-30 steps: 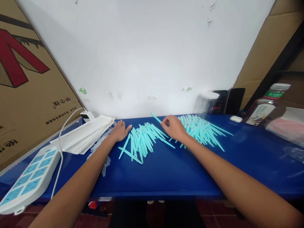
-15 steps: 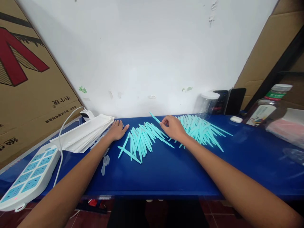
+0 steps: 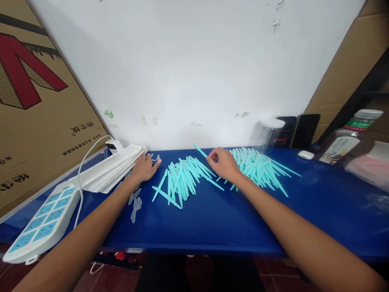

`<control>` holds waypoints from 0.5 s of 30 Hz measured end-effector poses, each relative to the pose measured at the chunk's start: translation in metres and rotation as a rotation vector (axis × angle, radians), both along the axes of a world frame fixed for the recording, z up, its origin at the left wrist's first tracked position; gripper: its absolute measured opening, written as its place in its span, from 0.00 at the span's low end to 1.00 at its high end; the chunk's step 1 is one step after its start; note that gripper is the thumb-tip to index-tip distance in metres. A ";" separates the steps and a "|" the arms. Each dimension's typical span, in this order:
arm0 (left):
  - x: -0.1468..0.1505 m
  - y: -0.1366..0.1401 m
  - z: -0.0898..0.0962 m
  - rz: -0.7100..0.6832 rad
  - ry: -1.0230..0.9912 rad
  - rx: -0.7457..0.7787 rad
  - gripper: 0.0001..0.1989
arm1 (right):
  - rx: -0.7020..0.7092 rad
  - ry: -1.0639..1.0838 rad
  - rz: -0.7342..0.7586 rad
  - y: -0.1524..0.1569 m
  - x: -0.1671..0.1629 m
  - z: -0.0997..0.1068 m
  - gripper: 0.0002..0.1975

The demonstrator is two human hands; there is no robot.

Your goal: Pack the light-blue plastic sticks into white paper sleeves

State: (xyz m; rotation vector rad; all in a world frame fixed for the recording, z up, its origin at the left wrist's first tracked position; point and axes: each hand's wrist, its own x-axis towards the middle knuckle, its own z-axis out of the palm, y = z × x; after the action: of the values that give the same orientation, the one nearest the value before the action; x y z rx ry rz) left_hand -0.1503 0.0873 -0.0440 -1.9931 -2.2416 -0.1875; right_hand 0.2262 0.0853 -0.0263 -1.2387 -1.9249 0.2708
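My right hand [image 3: 223,163] pinches a thin turquoise eyebrow razor [image 3: 200,151], which points up and left towards the wall. On the blue table a left pile of turquoise razors [image 3: 184,178] lies between my hands. A second pile [image 3: 258,166] spreads beneath and to the right of my right hand; some of its razors carry translucent caps. My left hand [image 3: 145,167] rests palm down with fingers stretched out, over small translucent blade caps [image 3: 136,203] and against a stack of white paper-like sleeves [image 3: 109,170]. Whatever lies under its palm is hidden.
A white power strip [image 3: 41,225] with a cable is at the left, before a large cardboard box [image 3: 39,134]. Along the back right stand a clear jar [image 3: 269,136], two phones [image 3: 305,132] and a bottle [image 3: 346,138]. A small white case [image 3: 305,155] lies near them.
My left hand has shifted slightly left, onto the edge of the white sleeves, uncovering several caps. My right hand keeps the razor nearly in place. The view has turned a little.
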 end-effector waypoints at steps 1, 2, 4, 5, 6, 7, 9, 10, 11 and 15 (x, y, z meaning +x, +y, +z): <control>-0.003 0.001 0.000 0.016 0.002 0.009 0.50 | 0.002 0.001 0.000 0.000 0.000 0.000 0.07; -0.005 0.001 0.000 0.027 0.003 0.017 0.49 | 0.004 0.001 -0.001 0.000 0.000 0.000 0.07; -0.011 0.002 0.001 0.029 0.003 0.028 0.47 | 0.006 -0.001 0.000 -0.001 0.000 0.001 0.07; -0.013 0.002 0.002 0.021 0.003 0.031 0.45 | 0.008 -0.001 0.000 -0.001 0.000 0.001 0.07; -0.015 0.002 0.002 0.006 0.008 0.035 0.44 | 0.013 -0.001 0.001 -0.001 0.000 0.001 0.07; -0.016 0.001 0.004 -0.019 0.018 0.042 0.42 | 0.018 -0.001 0.003 -0.001 0.000 0.001 0.07; -0.018 -0.004 0.007 -0.089 0.044 0.062 0.38 | 0.024 -0.001 0.004 -0.001 0.001 0.002 0.08; -0.019 -0.007 0.009 -0.118 0.060 0.074 0.37 | 0.024 -0.001 0.004 -0.001 0.001 0.002 0.08; -0.020 -0.010 0.012 -0.138 0.080 0.086 0.35 | 0.023 -0.002 0.004 -0.002 0.001 0.002 0.08; -0.025 -0.020 0.021 -0.133 0.186 0.092 0.32 | 0.016 -0.006 0.002 -0.002 0.000 0.003 0.07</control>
State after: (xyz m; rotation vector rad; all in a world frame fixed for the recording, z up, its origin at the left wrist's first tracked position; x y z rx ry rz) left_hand -0.1750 0.0669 -0.0226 -2.0220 -1.9551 -0.1107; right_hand 0.2263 0.0829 -0.0231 -1.2294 -1.9301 0.2525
